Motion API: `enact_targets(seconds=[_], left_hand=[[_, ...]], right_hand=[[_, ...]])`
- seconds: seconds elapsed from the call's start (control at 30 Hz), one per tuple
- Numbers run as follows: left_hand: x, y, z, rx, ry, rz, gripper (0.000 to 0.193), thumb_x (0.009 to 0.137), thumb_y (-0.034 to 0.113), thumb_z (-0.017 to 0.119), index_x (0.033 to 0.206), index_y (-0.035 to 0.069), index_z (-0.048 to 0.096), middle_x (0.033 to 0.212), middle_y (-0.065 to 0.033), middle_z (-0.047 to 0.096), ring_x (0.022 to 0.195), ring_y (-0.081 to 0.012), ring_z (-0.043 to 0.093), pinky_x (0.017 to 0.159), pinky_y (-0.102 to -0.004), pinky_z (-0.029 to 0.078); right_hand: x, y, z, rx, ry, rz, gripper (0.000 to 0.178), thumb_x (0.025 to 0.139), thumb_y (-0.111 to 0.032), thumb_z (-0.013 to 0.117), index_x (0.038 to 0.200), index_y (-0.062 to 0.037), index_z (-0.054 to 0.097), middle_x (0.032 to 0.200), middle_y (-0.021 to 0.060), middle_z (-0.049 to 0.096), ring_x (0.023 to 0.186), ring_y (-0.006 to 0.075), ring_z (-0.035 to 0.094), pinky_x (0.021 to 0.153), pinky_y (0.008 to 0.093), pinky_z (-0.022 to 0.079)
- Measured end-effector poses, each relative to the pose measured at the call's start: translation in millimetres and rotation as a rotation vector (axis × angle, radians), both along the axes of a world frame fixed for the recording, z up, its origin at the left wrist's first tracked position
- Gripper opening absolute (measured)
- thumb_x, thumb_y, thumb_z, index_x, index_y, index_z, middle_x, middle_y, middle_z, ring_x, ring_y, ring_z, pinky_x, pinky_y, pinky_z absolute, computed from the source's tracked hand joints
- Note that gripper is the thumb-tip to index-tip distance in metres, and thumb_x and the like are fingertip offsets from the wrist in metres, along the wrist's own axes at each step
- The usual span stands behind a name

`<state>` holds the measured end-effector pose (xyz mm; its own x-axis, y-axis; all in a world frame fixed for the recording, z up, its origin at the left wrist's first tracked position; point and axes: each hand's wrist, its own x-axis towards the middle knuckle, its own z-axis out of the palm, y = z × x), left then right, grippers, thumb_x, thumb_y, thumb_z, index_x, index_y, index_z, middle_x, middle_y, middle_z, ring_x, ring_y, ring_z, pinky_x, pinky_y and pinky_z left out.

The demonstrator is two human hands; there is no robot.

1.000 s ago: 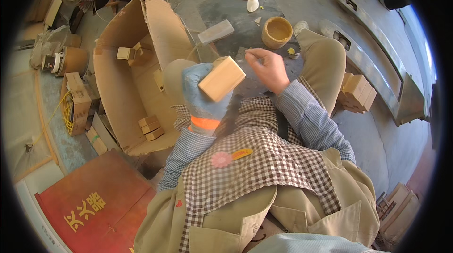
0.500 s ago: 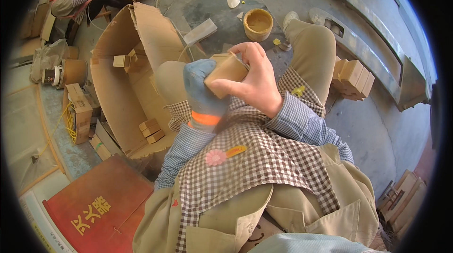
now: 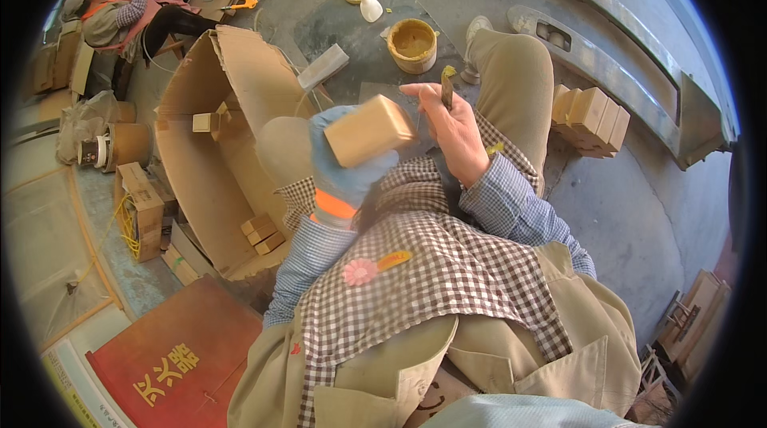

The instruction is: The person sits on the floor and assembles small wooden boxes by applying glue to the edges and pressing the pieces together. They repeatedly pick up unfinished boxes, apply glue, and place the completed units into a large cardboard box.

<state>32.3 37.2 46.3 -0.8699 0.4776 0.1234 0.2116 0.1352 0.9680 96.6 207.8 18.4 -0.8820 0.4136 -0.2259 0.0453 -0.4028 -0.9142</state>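
Note:
My left hand (image 3: 334, 158), in a blue glove with an orange cuff band, grips a light-brown wooden block (image 3: 369, 132) from below and the left side. My bare right hand (image 3: 455, 131) is apart from the block, just right of it. A narrow dark flat tool (image 3: 447, 91) sticks up from its closed fingers, while the index finger points left. A yellow bit (image 3: 449, 71) shows at the tool's tip; I cannot tell if it is stuck on it or lies behind. Ahead stands a tub (image 3: 412, 62) of yellow-brown paste.
A large open carton (image 3: 188, 188) with several blocks inside stands at left. More stacked blocks (image 3: 590, 120) lie right of my knee, beside long metal beams (image 3: 607, 57). A red box (image 3: 180, 348) is at lower left. Another person (image 3: 128, 17) sits at far left.
My right hand has let go of the block and moved slightly right; the dark tool now shows in it. The block has turned in my left hand. The whole view has shifted a little.

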Motion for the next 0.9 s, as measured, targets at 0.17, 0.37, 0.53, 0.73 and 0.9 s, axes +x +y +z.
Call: enact_targets(seconds=[0.17,0.37,0.53,0.73,0.9], left_hand=[[-14.8,-9.6,-15.3,0.777,-0.901,-0.098,0.073,0.084,0.032,0.078,0.142,0.007,0.042,0.132,-0.0098,0.055,0.122,-0.0262,0.055,0.105,-0.0471,0.046],[-33.5,-14.0,-37.1,1.259,-1.359,-0.026,0.059,0.092,0.053,0.065,0.132,0.011,0.054,0.106,-0.0027,0.057,0.098,-0.0212,0.055,0.092,-0.0417,0.045],[-41.3,-20.1,-41.7,1.396,-1.457,-0.198,0.048,0.092,0.032,0.069,0.128,0.002,0.061,0.117,-0.0101,0.068,0.106,-0.0227,0.063,0.1,-0.0408,0.049],[-40.6,-28.2,-37.3,1.2,-1.138,-0.039,0.057,0.094,0.036,0.067,0.137,0.002,0.051,0.133,-0.0169,0.058,0.12,-0.032,0.057,0.112,-0.0567,0.039],[-58.3,-49.4,-19.7,1.123,-0.982,0.219,0.058,0.095,0.026,0.065,0.142,-0.001,0.043,0.143,-0.0236,0.05,0.133,-0.045,0.047,0.114,-0.0686,0.031]], right_hand=[[12.1,8.7,-10.8,-0.051,-0.118,0.055,0.045,0.108,-0.041,0.045,0.12,-0.0054,0.069,0.097,-0.0014,0.064,0.075,0.0037,0.048,0.067,0.0203,0.04],[6.4,-0.5,-11.2,0.01,0.007,0.276,0.052,0.108,-0.045,0.039,0.123,-0.0027,0.065,0.09,-0.0037,0.063,0.058,0.0002,0.029,0.051,0.0189,0.026],[2.3,-3.8,-9.0,0.015,-0.079,0.313,0.048,0.107,-0.044,0.043,0.121,-0.0038,0.067,0.088,-0.0046,0.063,0.061,0.0008,0.034,0.055,0.0193,0.03],[-3.7,-7.7,-9.4,0.038,-0.09,0.287,0.044,0.106,-0.042,0.05,0.119,-0.0047,0.068,0.085,-0.0047,0.064,0.067,0.0022,0.043,0.06,0.02,0.036],[-7.7,-10.5,-12.3,-0.022,-0.189,0.266,0.042,0.105,-0.042,0.052,0.115,-0.0048,0.068,0.081,-0.0049,0.061,0.062,0.002,0.039,0.054,0.02,0.032]])
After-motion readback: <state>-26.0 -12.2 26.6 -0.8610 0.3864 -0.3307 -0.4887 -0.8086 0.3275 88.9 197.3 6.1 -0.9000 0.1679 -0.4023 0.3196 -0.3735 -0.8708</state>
